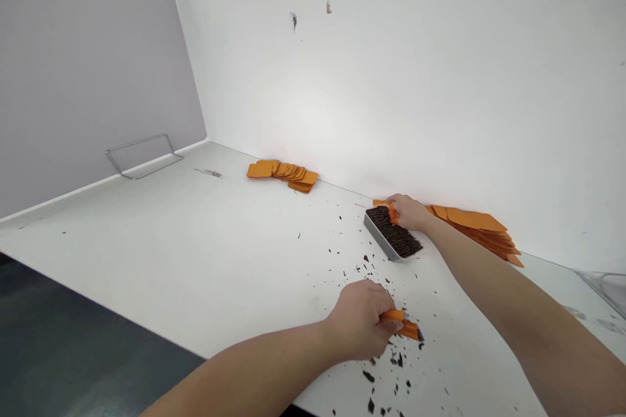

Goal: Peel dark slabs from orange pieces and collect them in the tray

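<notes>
My left hand (364,319) is closed round small orange strips (408,328) with a dark tip, low over the white table and its scattered dark flakes (369,376). Farther back, my right hand (407,212) reaches to a grey tray (381,238) packed with rows of dark brown pieces (397,234). Its fingers are pressed together on something orange at the tray's back edge. Just behind that hand, a fanned stack of orange pieces (469,225) lies along the wall, partly hidden by my right forearm.
Another fanned row of orange pieces (286,172) lies by the wall at centre. A bent metal wire frame (144,156) stands at the back left. Clear plastic (606,287) rests at the right edge. The white table (161,247) ends at the lower left.
</notes>
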Demonstrator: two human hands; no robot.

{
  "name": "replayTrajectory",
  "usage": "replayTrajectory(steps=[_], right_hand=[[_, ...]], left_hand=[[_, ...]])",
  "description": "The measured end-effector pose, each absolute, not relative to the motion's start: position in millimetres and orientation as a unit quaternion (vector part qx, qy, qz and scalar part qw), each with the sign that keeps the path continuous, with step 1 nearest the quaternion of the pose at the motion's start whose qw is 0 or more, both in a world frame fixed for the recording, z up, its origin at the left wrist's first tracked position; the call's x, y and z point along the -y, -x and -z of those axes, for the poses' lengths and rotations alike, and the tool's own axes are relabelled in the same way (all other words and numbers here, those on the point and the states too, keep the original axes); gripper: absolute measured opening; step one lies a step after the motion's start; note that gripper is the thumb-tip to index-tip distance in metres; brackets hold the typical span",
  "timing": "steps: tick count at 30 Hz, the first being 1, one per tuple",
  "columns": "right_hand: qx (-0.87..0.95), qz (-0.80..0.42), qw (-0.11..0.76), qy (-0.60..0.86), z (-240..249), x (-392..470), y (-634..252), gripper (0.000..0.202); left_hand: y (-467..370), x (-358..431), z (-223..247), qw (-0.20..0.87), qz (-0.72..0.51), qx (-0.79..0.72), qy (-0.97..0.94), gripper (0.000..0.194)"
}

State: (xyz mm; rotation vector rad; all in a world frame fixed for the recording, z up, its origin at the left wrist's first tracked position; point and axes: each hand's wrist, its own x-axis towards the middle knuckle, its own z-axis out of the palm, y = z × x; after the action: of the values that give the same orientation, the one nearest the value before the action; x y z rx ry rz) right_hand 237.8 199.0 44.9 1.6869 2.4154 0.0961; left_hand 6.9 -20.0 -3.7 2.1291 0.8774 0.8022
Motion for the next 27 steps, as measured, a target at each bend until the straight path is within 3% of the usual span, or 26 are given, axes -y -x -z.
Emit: replayTrajectory(steps=[7,16,27], right_hand=[[-0.811,-0.021,0.083,-0.578,-56,-193,-244,0.009],[-0.790,-0.015,0.119,-0.602,-54,-188,-248,0.021],[-0.820,0.027,0.125,-0.558,-56,-196,-248,0.018]], left_hand=[[-7,19,4,0.337,-0.300,-0.334,-0.827,0.027],[-7,19,2,0.327,-0.290,-0.334,-0.835,0.030],[-8,18,3,0.317,-0.294,-0.329,-0.840,0.033]])
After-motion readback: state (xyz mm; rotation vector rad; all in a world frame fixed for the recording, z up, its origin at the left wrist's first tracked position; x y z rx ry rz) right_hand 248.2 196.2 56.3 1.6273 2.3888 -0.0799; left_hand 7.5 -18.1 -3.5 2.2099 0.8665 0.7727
